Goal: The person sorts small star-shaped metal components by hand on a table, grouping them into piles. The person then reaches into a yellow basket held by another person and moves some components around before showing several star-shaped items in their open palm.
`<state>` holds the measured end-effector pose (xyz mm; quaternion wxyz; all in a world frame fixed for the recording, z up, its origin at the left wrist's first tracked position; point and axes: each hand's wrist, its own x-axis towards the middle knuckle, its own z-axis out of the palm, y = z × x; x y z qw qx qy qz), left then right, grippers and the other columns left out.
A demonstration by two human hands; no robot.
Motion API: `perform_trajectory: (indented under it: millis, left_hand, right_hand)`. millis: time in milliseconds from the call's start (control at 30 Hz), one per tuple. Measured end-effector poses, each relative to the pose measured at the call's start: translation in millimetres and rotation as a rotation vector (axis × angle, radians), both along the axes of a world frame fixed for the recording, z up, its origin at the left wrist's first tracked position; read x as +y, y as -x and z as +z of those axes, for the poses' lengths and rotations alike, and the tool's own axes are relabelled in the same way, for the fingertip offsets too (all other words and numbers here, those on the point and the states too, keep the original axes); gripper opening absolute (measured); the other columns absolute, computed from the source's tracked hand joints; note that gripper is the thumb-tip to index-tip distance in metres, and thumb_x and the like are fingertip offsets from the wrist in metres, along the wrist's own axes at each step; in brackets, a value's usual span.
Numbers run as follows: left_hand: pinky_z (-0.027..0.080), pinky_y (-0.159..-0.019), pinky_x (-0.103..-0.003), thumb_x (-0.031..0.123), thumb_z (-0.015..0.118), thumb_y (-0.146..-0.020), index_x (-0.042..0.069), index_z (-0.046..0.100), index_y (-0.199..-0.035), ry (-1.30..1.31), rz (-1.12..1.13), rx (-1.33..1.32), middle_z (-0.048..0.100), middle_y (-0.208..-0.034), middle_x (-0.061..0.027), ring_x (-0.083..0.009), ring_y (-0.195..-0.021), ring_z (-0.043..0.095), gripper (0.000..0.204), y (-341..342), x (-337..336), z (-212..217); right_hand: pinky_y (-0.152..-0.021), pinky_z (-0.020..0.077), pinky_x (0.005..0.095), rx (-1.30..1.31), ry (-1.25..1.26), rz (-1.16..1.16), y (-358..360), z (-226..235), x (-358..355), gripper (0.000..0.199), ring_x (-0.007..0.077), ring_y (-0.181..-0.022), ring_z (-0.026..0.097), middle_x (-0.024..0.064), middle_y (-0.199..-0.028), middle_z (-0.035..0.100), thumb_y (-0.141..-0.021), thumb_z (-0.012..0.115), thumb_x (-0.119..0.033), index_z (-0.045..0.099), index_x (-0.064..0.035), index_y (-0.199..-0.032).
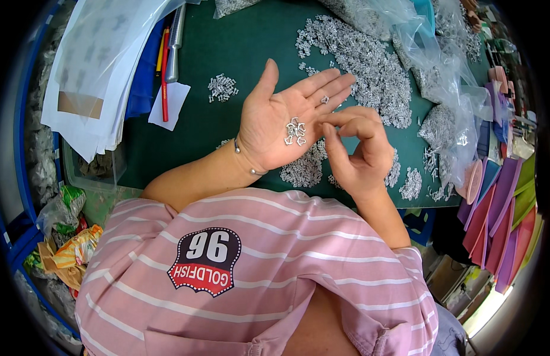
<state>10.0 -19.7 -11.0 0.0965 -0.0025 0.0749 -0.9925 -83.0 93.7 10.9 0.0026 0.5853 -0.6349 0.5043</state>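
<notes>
My left hand (284, 115) lies palm up over a green table mat (227, 53), fingers spread. A small cluster of silver metal pieces (295, 131) rests in the palm, and one more piece (324, 99) sits on the fingers. My right hand (358, 148) hovers just to the right with its fingers pinched together at the palm's edge; whether a piece is between the fingertips I cannot tell. A thin bracelet (245, 160) circles the left wrist.
Heaps of the same silver pieces (370, 65) cover the mat, with a small pile (222, 87) at the left. Clear plastic bags (447, 89) of pieces lie at the right, coloured plastic trays (500, 213) beyond. White sheets (91, 71), a red pen (164, 77) and snack wrappers (67, 249) are at the left.
</notes>
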Motion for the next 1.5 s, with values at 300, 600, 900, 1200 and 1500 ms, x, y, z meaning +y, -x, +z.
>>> perform_trajectory:
  millis: [300, 600, 900, 1200, 1500]
  left_hand:
    - [0.015, -0.113, -0.039, 0.064, 0.028, -0.09, -0.006, 0.023, -0.14, -0.047, 0.008, -0.006, 0.021, -0.148, -0.0218, -0.0298, -0.139, 0.018, 0.086, 0, 0, 3]
    - [0.017, -0.113, -0.039, 0.063, 0.026, -0.09, -0.007, 0.022, -0.14, 0.005, 0.004, -0.031, 0.02, -0.148, -0.0217, -0.0295, -0.136, 0.026, 0.086, 1, 1, 3]
    - [0.015, -0.114, -0.041, 0.065, 0.027, -0.089, -0.006, 0.02, -0.141, 0.015, -0.015, -0.02, 0.017, -0.15, -0.021, -0.0301, -0.138, 0.021, 0.088, 0, 0, 1]
    - [0.013, -0.114, -0.04, 0.064, 0.028, -0.09, -0.005, 0.02, -0.141, -0.045, 0.002, 0.008, 0.017, -0.15, -0.0207, -0.0297, -0.14, 0.014, 0.087, 0, 0, 2]
    - [0.012, -0.114, -0.041, 0.065, 0.028, -0.089, -0.003, 0.019, -0.142, 0.019, -0.002, 0.022, 0.016, -0.15, -0.02, -0.0292, -0.14, 0.014, 0.087, -1, -1, 0]
  right_hand:
    - [-0.072, 0.0453, 0.0341, 0.069, -0.008, -0.181, 11, 2, -5, 0.022, 0.024, -0.075, 0.06, 0.0068, -0.082, 0.064, -0.067, 0.067, 0.007, 0.055, -0.0053, -0.079]
    - [-0.06, 0.0459, 0.0249, 0.107, -0.098, -0.116, 9, -4, -11, 0.024, 0.0157, -0.071, 0.056, 0.0084, -0.083, 0.062, -0.069, 0.069, 0.01, 0.052, -0.0024, -0.081]
    - [-0.062, 0.0393, 0.0337, 0.121, -0.077, -0.088, 5, -3, -14, 0.027, 0.0214, -0.066, 0.053, 0.003, -0.075, 0.058, -0.065, 0.07, 0.006, 0.052, -0.0075, -0.079]
    - [-0.066, 0.0445, 0.0293, -0.008, -0.019, -0.076, 12, -2, -6, 0.025, 0.0216, -0.073, 0.058, 0.0076, -0.081, 0.062, -0.066, 0.066, 0.01, 0.053, -0.0045, -0.081]
    - [-0.068, 0.0438, 0.0303, -0.013, -0.093, -0.108, 2, 2, -9, 0.026, 0.0198, -0.07, 0.056, 0.0047, -0.082, 0.063, -0.066, 0.069, 0.009, 0.053, -0.0052, -0.081]
